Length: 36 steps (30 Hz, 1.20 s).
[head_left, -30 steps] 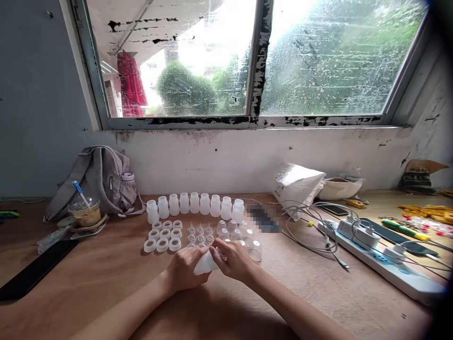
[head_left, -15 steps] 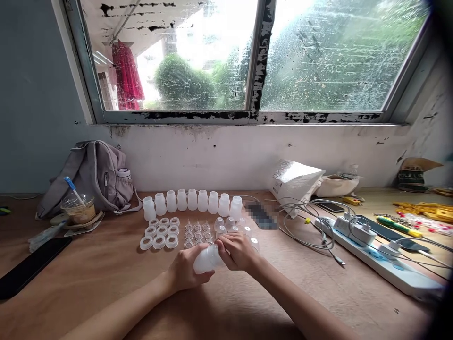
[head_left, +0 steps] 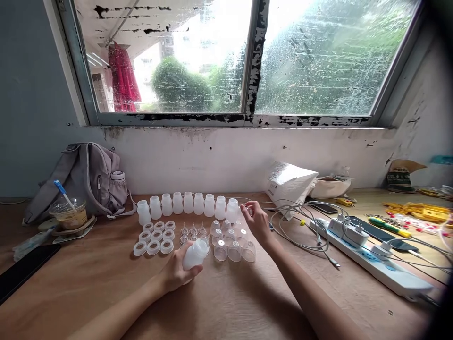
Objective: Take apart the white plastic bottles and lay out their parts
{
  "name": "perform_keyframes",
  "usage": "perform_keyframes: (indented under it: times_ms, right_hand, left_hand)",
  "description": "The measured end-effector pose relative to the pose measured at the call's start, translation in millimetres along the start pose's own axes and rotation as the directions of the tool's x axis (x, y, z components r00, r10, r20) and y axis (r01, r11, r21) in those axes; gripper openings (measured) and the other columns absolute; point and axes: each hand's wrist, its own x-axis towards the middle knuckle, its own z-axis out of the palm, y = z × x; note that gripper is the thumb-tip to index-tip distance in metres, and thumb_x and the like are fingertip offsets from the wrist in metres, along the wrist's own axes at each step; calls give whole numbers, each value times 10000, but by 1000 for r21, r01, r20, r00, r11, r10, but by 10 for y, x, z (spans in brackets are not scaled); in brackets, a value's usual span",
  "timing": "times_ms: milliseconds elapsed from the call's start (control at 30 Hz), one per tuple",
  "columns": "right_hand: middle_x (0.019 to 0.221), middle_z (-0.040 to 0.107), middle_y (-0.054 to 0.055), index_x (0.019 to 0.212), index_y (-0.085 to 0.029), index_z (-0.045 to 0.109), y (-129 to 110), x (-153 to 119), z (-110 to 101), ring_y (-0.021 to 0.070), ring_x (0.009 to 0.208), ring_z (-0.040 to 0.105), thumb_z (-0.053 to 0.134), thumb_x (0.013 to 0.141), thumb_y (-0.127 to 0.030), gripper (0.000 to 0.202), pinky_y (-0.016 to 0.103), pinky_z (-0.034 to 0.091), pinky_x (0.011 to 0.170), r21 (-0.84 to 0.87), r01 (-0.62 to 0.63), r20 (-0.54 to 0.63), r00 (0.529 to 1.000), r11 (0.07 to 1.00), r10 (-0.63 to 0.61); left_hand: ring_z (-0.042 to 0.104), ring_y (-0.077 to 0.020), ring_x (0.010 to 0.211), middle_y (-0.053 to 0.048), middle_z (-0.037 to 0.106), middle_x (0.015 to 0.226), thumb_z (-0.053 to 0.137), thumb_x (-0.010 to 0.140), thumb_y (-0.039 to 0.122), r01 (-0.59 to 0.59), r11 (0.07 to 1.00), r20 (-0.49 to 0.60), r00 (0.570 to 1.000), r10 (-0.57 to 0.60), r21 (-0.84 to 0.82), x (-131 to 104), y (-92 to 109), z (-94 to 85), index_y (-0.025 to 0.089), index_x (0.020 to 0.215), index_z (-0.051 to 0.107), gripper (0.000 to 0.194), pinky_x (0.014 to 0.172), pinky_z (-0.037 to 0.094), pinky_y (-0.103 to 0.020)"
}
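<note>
A person's left hand is wrapped around a frosted white bottle, holding it tilted above the brown table, its open neck leaning up and to the right. The right hand is well apart from it, fingers bent and close together just beside the right end of a curved row of upright frosted bottles; whether it grips anything cannot be told. Beyond the held bottle lie white rings at left, small clear spiked pieces in the middle and clear domed caps at right
</note>
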Motion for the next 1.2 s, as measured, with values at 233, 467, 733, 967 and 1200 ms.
perform_keyframes:
  times_ms: [233, 467, 733, 967, 1200]
  right_hand:
    - [888, 564, 81, 837, -170, 554, 382, 63, 39, 195, 833, 531, 475, 736, -315, 194, 256, 368, 672, -343, -172, 283, 919, 924, 276]
    - [876, 563, 75, 811, -171, 584, 415, -2, 119, 205, 849, 543, 529, 697, -317, 194, 247, 363, 655, -412, -175, 375, 862, 895, 341]
    - [874, 550, 78, 828, -179, 602, 448, -35, 188, 202, 824, 547, 452, 757, -381, 262, 258, 364, 650, -399, -175, 380, 862, 900, 336]
    - [831, 555, 69, 855, -184, 561, 24, -45, 59, 176, 697, 533, 372, 819, -423, 307, 252, 341, 561, -207, -96, 179, 975, 974, 134]
    - [526, 455, -33, 811, -182, 508, -865, -664, 101, 100, 457, 410, 401, 822, -429, 269, 207, 278, 437, 380, 58, 485, 837, 923, -252]
  left_hand:
    - [463, -114, 605, 11, 511, 709, 509, 744, 407, 65, 997, 37, 997, -63, -46, 2, 36, -45, 179, 1008, 422, 359, 565, 385, -208]
    - [447, -110, 601, 14, 496, 705, 520, 745, 398, 95, 993, 51, 994, -91, -71, -1, 53, -67, 169, 1014, 419, 367, 565, 366, -210]
    - [449, -113, 592, 8, 505, 696, 526, 742, 400, 118, 991, 41, 992, -116, -61, -3, 59, -61, 164, 1019, 432, 376, 545, 355, -206]
    - [472, -123, 620, -1, 530, 731, 522, 746, 400, 113, 993, 26, 993, -112, -39, 0, 87, -58, 166, 1015, 429, 369, 567, 369, -208]
    - [512, -130, 615, -5, 566, 750, 539, 724, 394, 113, 993, -5, 994, -113, 24, 10, 151, -42, 160, 1011, 450, 381, 565, 397, -218]
